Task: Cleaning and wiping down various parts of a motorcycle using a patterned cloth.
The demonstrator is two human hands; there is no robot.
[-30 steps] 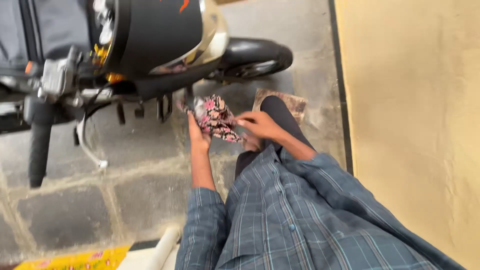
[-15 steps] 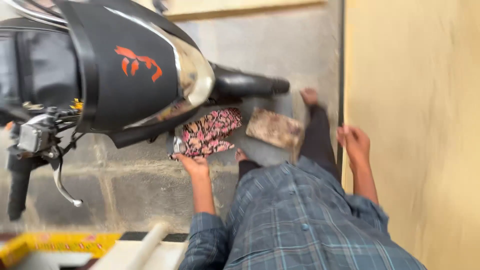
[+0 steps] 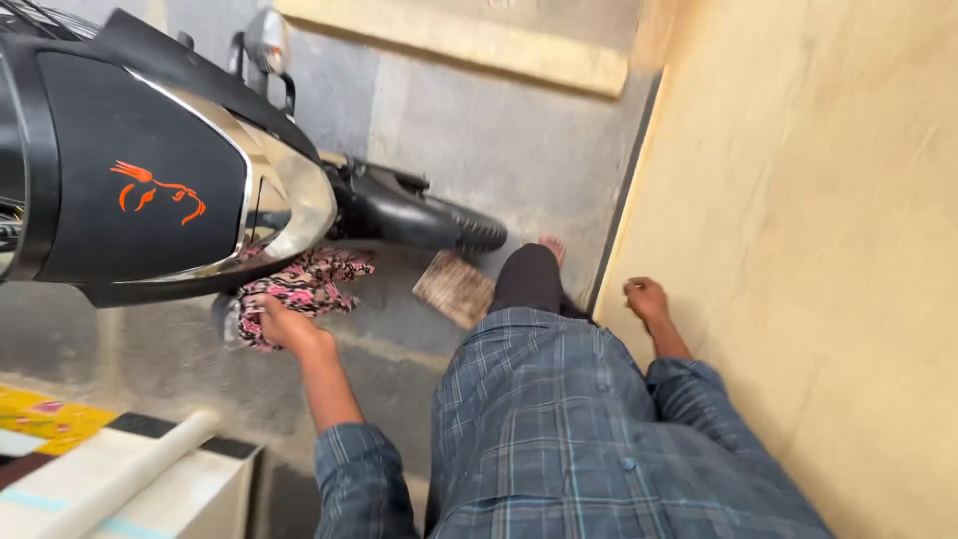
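Note:
My left hand (image 3: 282, 323) grips a pink and black patterned cloth (image 3: 311, 285) and holds it low against the underside of a black motorcycle (image 3: 150, 190), just below its chrome-trimmed fuel tank. My right hand (image 3: 646, 297) hangs away to the right beside the yellow wall (image 3: 818, 250), its fingers loosely curled with nothing in them. A brown woven mat (image 3: 454, 287) lies on the stone floor by my dark-trousered leg (image 3: 527, 279) and bare foot.
The motorcycle's front wheel and mudguard (image 3: 419, 215) point toward a low yellow ledge (image 3: 449, 45) at the back. A white box with a pale stick across it (image 3: 120, 479) stands at the lower left, next to a yellow printed sheet (image 3: 40, 414).
My right hand has let go of the cloth and swung out to the wall. My left hand still holds the cloth under the motorcycle. The view has tilted up and to the right.

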